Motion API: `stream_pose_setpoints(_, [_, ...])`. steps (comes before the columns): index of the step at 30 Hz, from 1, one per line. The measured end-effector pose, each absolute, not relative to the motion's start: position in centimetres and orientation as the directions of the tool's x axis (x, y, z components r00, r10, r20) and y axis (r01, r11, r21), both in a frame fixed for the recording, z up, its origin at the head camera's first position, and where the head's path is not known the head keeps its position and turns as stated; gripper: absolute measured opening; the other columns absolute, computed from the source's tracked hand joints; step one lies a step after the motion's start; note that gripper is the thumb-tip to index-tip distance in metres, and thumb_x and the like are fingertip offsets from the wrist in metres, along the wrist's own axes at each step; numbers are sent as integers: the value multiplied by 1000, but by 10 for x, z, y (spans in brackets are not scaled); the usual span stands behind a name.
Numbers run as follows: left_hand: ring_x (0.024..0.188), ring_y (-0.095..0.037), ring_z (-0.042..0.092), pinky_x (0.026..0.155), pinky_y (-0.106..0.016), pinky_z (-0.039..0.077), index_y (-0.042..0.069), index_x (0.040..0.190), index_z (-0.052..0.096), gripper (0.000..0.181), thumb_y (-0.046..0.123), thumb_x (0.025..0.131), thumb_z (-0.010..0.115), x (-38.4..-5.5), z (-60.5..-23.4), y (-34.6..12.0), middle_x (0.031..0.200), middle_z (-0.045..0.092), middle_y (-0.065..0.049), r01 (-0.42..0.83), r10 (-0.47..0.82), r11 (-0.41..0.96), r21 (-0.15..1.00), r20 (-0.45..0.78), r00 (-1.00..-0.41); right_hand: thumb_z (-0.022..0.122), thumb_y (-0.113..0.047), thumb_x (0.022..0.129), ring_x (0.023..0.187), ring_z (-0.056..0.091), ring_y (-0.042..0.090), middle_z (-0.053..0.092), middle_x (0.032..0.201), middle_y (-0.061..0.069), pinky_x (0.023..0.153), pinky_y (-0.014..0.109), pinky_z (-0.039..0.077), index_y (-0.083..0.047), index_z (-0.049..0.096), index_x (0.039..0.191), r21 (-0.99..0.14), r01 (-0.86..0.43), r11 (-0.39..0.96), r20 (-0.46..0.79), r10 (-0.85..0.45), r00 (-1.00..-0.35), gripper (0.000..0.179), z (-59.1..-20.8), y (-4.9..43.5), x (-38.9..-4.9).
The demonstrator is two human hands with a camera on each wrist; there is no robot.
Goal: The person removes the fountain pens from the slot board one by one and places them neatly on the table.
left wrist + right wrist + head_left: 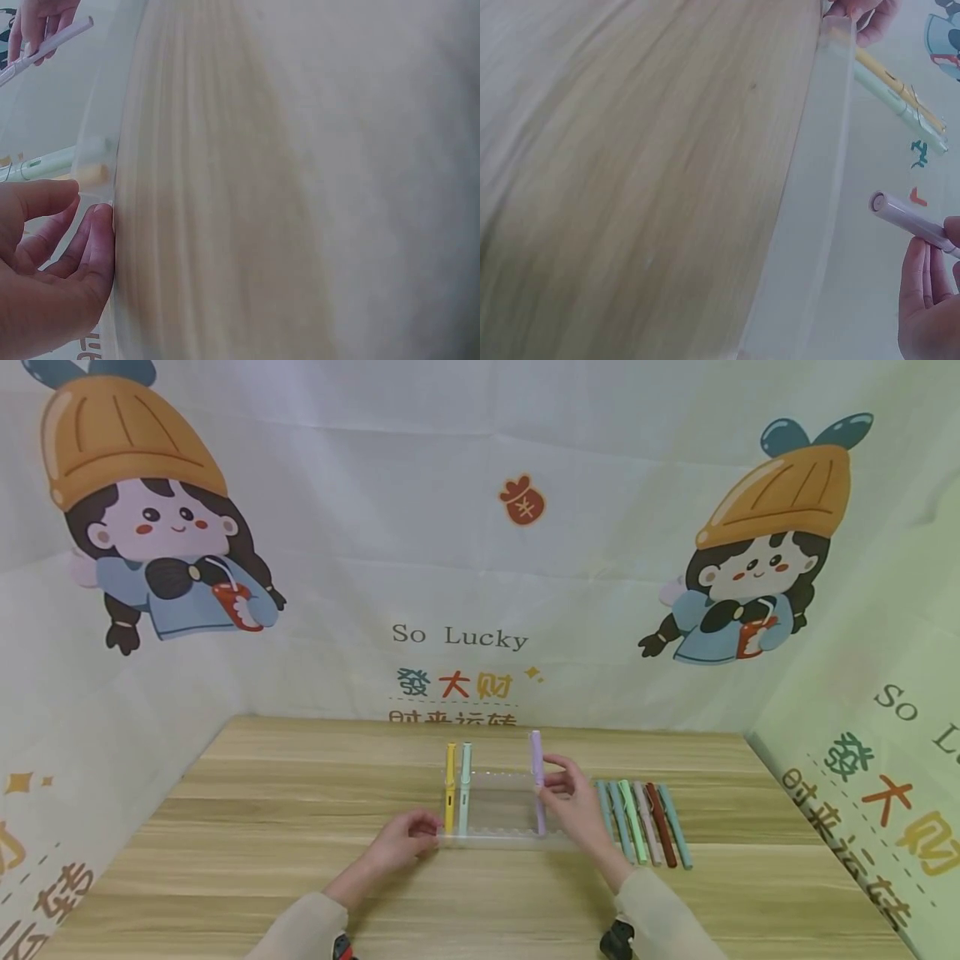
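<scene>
A clear plastic pen rack with notched rails stands on the table. My left hand is at its left end, thumb and fingertips pinching the corner in the left wrist view. Upright in the rack near that end are a yellow pen and a pale mint pen, side by side. My right hand holds a light purple pen near its middle, between thumb and fingers. In the right wrist view, the purple pen is tilted, its lower end apart from the rack's front wall.
Right of the rack, several pens lie in a row on the wooden table, among them a light green pen, a dark red pen and a teal pen. A printed cloth hangs behind and along the sides.
</scene>
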State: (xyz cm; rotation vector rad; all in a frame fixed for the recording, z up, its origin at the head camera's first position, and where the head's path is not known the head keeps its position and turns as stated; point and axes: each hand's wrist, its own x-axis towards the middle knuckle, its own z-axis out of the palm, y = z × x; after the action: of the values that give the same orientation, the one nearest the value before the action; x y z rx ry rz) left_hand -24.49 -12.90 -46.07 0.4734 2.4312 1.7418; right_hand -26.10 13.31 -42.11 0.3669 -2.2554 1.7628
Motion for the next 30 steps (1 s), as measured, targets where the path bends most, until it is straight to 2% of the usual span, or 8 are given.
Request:
stream_pose_setpoints(2, [77,-24,54,64,-35,49,-14,96,52,20,-7,78,56,-245,-461,-129,86,57,-15,188,317,290,938,91,-944,61,7,76,79,57,27,60,86,15,66,34,49,-4,50,115,-905,-339,258,342,-35,-939,42,-423,138,-261])
stream_pose_setpoints(8, [77,-20,54,63,-31,49,-13,97,53,20,-7,79,56,-247,-465,-130,86,57,-13,184,318,300,936,84,-944,62,3,77,79,58,23,61,86,10,64,32,49,-9,51,116,-891,-311,330,323,-20,-946,43,-428,155,-262])
stream_pose_setpoints(17, [78,-22,54,64,-34,49,-12,98,53,20,-5,79,57,-247,-464,-129,86,57,-11,168,306,296,940,73,-949,61,4,77,79,57,24,60,86,12,62,29,49,-5,49,118,-885,-279,372,294,-16,-956,43,-423,177,-260])
stream_pose_setpoints(24, [78,-22,54,64,-33,49,-12,98,53,20,-6,79,56,-248,-465,-129,86,57,-11,172,306,300,938,76,-949,63,-2,79,81,58,23,61,89,12,62,28,48,-7,49,119,-852,-251,459,278,-9,-961,43,-423,197,-259])
stream_pose_setpoints(30, [76,-19,54,63,-32,48,-11,97,53,20,-5,78,57,-249,-468,-129,84,56,-9,157,295,295,942,67,-953,60,-2,80,80,57,24,59,90,14,63,30,49,-4,46,120,-863,-236,447,254,-20,-967,42,-424,216,-257])
